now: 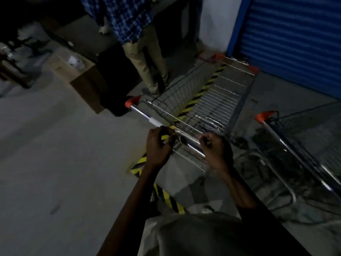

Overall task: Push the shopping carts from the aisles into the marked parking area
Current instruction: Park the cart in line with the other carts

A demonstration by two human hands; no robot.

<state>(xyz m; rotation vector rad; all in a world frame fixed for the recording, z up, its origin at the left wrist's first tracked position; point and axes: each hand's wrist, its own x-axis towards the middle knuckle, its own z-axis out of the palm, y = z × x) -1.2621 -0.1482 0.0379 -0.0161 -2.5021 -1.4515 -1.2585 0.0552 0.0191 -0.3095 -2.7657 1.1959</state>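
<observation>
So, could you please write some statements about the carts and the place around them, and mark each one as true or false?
1. A second cart stands to the right of the cart in front. True.
2. The roller shutter is red. False: the shutter is blue.
3. Yellow-black tape runs along the floor and passes beneath the cart. True.
4. The cart's basket is full of goods. False: it looks empty.
</observation>
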